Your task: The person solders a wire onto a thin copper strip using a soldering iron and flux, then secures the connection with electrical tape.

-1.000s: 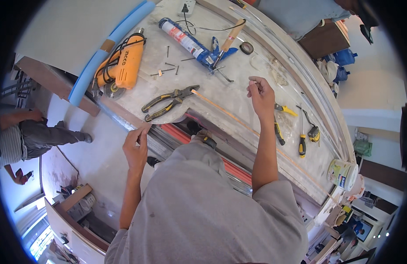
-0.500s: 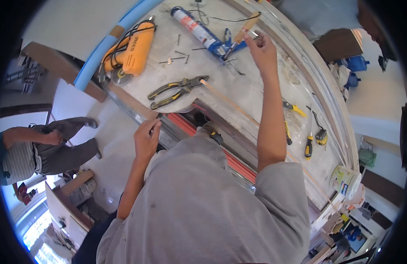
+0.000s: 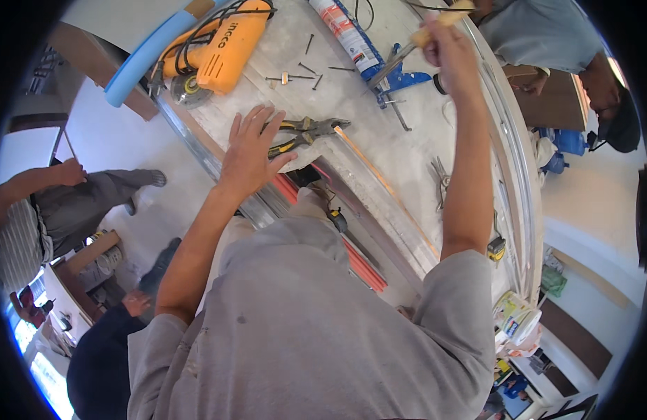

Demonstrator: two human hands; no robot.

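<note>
- The left hand (image 3: 252, 152) lies flat on the pale worktop (image 3: 407, 150), palm down, its fingers (image 3: 257, 119) spread wide and holding nothing.
- Its fingertips rest just beside the yellow-and-black pliers (image 3: 308, 133), which lie on the worktop to the hand's right with the dark nose pointing away toward the right; whether the thumb touches the handles I cannot tell.
- The right hand (image 3: 446, 52) is raised at the far side of the worktop, fingers closed around the pale wooden handle (image 3: 442, 19) of a tool whose head is not visible.
- Just left of that hand lies a caulking gun (image 3: 369, 59) with a blue frame and a white-and-red cartridge.
- Several loose nails (image 3: 306, 68) are scattered between the caulking gun and an orange angle grinder (image 3: 215, 52), which sits at the far left corner with its black cord coiled on top.
- A blue foam tube (image 3: 145, 59) lies along the left edge beside the grinder.
- A thin wooden strip (image 3: 383, 185) runs diagonally from the pliers toward the person's right arm.
- Another person (image 3: 57, 210) in grey trousers stands on the floor to the left, and a further one (image 3: 547, 35) leans in at the top right.
</note>
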